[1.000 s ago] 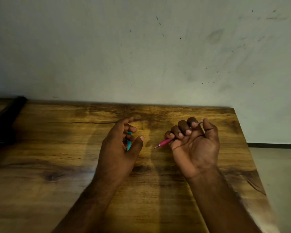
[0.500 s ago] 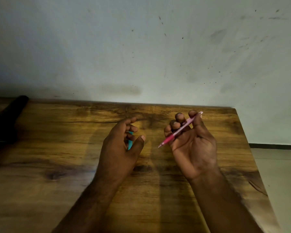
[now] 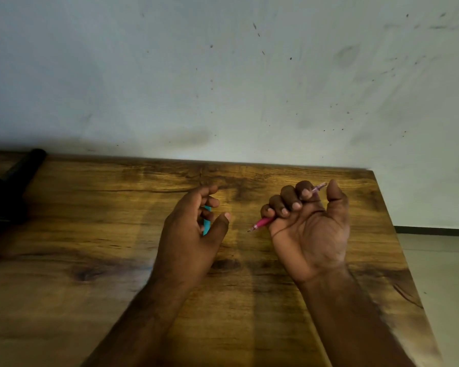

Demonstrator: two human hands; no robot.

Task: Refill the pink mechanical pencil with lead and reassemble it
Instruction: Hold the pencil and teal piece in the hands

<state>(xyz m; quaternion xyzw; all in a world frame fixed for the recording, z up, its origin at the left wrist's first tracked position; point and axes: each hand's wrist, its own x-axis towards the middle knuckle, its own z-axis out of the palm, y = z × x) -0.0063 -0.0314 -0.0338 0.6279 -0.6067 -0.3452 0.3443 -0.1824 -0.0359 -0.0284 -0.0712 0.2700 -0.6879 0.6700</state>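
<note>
My right hand (image 3: 310, 229) is turned palm up over the wooden table (image 3: 90, 234), its fingers curled round the pink mechanical pencil (image 3: 263, 223). The pencil's tip points left and down; its clear rear end pokes out between forefinger and thumb. My left hand (image 3: 191, 234) hovers to the left with a small teal object (image 3: 206, 225) held between its curled fingers and palm; most of that object is hidden. The thumb stands apart from it.
A dark object (image 3: 8, 192) lies at the table's far left edge. A stained pale wall (image 3: 223, 75) rises right behind the table. The table's right edge drops to a light floor (image 3: 440, 274).
My right hand's fingers, which had loosened half a second ago and bared the pencil's length, have curled tight round it again. My left hand has hardly moved.
</note>
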